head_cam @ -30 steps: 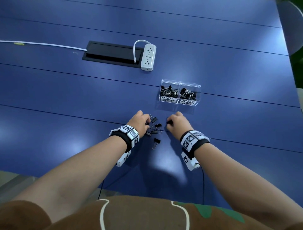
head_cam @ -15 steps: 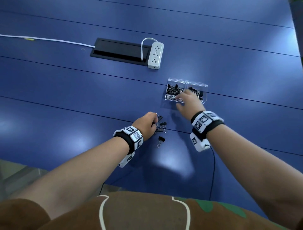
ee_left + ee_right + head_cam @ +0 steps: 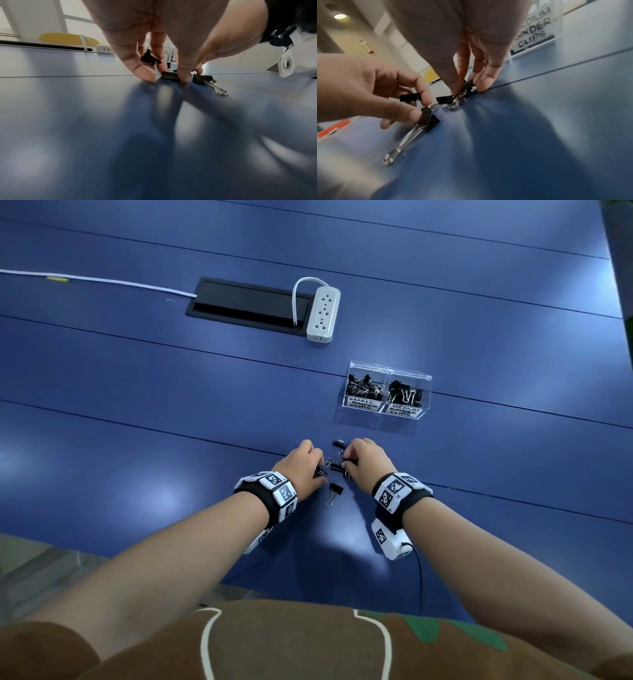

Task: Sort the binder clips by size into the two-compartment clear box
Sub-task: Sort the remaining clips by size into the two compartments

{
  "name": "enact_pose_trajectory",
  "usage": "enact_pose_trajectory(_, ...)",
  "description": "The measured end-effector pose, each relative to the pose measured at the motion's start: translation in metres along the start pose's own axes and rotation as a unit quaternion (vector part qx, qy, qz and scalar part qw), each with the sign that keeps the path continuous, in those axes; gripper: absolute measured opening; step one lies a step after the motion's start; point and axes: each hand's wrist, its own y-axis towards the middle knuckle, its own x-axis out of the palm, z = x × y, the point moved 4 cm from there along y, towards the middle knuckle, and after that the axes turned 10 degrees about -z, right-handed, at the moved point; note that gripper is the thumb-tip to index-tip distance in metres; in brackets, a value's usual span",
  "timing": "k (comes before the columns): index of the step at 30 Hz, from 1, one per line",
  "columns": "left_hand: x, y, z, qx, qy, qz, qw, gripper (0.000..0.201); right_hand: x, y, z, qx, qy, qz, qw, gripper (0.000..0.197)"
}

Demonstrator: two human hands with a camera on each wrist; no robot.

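Several black binder clips lie in a small pile on the blue table, in front of the clear box. Its left compartment is labelled small and its right one medium; both hold clips. My left hand is at the pile's left side, pinching a clip on the table, with another clip tucked higher in its fingers. At the pile's right side my right hand pinches a clip between thumb and fingers. One clip lies loose just nearer to me.
A white power strip and a black cable hatch sit further back on the table, with a white cable running left. A small clip lies just beyond the hands. The table's near edge is by my forearms.
My right hand reached to the box half a second ago and has come back to the pile, now pinching another clip. My left hand stayed at the pile.
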Motion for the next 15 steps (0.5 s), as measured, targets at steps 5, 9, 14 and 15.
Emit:
enact_pose_trajectory(5,-0.002,0.001,0.005,0.018,-0.004,0.022,1.0,0.017,-0.01,-0.003,0.018,0.022,0.036,0.042,0.998,0.008)
enact_pose_trajectory(9,-0.005,0.003,0.009,0.043,-0.034,0.034,0.998,0.011,-0.027,-0.007,0.031,0.04,0.062,0.08,0.994,0.011)
enact_pose_trajectory(14,-0.018,0.01,0.016,0.06,-0.088,0.058,0.993,0.01,-0.092,-0.01,0.04,0.054,0.116,0.228,0.965,0.009)
enact_pose_trajectory(15,-0.021,0.011,0.019,0.064,-0.098,0.062,0.991,0.01,-0.108,-0.008,0.043,0.059,0.12,0.255,0.958,0.011)
